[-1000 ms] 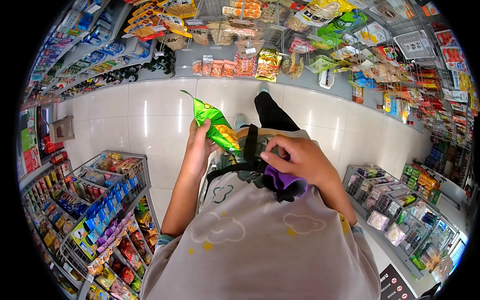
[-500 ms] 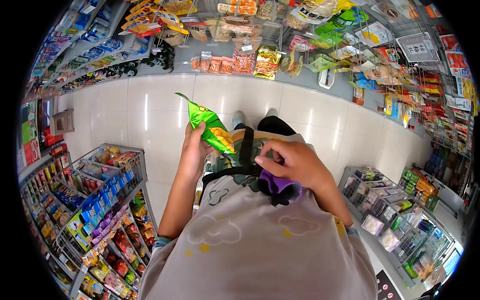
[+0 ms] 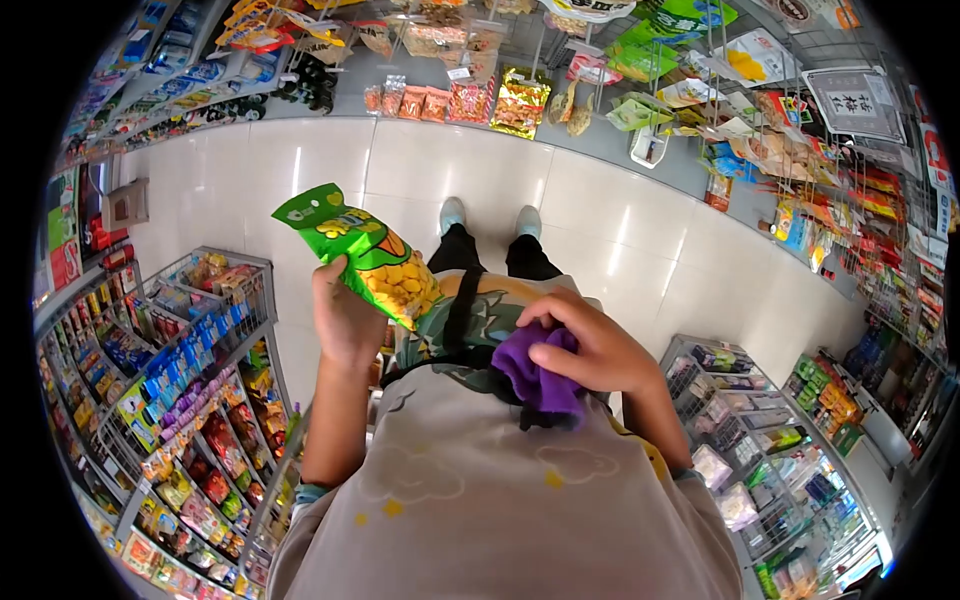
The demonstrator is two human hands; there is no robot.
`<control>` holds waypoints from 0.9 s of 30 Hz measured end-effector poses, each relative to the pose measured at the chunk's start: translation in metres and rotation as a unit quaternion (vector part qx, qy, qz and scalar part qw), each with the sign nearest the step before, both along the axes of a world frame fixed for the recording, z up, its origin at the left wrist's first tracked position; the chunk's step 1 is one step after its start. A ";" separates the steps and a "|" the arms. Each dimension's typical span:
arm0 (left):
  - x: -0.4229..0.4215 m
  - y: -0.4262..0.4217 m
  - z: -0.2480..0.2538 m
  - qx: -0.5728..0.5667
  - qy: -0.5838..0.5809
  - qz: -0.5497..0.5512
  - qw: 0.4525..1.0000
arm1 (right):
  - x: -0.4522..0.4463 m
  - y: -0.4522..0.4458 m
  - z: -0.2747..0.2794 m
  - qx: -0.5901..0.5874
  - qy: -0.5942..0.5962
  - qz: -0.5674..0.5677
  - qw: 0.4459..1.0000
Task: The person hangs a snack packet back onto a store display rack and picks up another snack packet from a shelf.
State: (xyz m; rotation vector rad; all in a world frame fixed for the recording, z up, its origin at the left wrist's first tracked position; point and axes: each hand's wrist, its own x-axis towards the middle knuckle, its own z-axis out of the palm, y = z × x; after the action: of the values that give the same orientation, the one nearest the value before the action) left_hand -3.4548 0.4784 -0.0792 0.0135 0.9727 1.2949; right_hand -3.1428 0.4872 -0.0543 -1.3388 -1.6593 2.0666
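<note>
My left hand (image 3: 345, 315) is closed on the side of a green snack bag (image 3: 375, 260). The bag's front, with yellow nugget-like pieces pictured on it, faces up toward me. My right hand (image 3: 590, 345) is at my waist, its thumb and fingers closed on a purple cloth (image 3: 535, 372). Part of the cloth hangs over the front of my pale cloud-print top (image 3: 490, 500), by a dark strap (image 3: 462, 310). The tips of some right fingers are hidden in the cloth.
Ahead runs a shelf base (image 3: 440, 105) with snack packets and hanging bags above. A wire rack of packets (image 3: 200, 370) stands at my left, another wire rack (image 3: 740, 420) at my right. Pale floor tiles (image 3: 600, 220) lie around my shoes (image 3: 453, 215).
The green bag has turned from edge-on to show its front and shifted left. My right hand now holds the purple cloth, which is raised and bunched more. The view has shifted slightly.
</note>
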 end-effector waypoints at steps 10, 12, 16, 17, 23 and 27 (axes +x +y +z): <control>0.058 -0.034 -0.013 -0.009 0.036 0.125 0.991 | 0.074 0.010 -0.047 -0.155 0.112 0.078 0.978; 0.060 -0.037 -0.021 -0.019 0.024 0.156 0.987 | 0.069 0.013 -0.060 -0.161 0.063 0.057 0.983; 0.049 -0.046 -0.054 -0.005 0.052 0.145 0.988 | 0.043 0.020 -0.113 -0.132 -0.103 -0.094 0.981; 0.047 -0.046 -0.065 0.003 0.032 0.150 0.988 | 0.039 0.022 -0.132 -0.126 -0.098 -0.100 0.982; 0.028 -0.066 -0.197 -0.131 0.011 0.239 0.962 | 0.035 0.036 -0.288 -0.202 -0.182 -0.162 0.948; 0.036 -0.087 -0.325 -0.213 0.012 0.327 0.921 | 0.021 0.074 -0.401 -0.322 -0.237 -0.176 0.899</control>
State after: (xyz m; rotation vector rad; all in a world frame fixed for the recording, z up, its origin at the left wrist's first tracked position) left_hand -3.4191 0.3916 -0.4037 -0.6869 1.3249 1.6517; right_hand -3.1223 0.5612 -0.4551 -2.2948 -0.7224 2.2534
